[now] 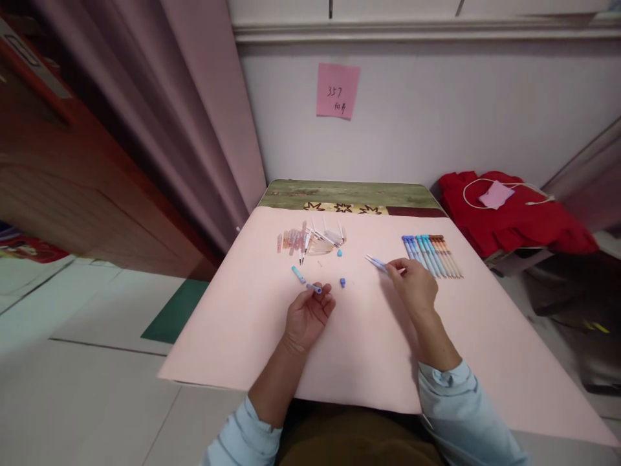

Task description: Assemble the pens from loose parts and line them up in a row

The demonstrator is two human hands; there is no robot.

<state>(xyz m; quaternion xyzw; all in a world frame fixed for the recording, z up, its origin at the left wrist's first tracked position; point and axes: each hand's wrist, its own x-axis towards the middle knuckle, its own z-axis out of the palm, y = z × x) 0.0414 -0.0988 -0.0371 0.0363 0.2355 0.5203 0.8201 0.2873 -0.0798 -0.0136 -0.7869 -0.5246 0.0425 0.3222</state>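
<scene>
Between the thumb and fingers of my left hand [310, 314] is a short blue pen barrel [314, 288], its round end facing me. My right hand [414, 285] pinches a slim pale-blue pen part [377, 264] with a white tip that points left. A light-blue barrel piece [298, 274] lies just beyond my left fingers. Two small caps rest on the table, a dark blue one [342, 283] and a turquoise one [339, 253]. Farther back is a loose heap of white refills [323, 239].
Translucent brownish pen pieces [292, 239] lie left of the refills. A row of blue, turquoise and brown pens [431, 255] sits at right on the pink-covered table [233, 323]. Red cloth with a white cable [519, 213] is beyond the right edge. A wall stands behind.
</scene>
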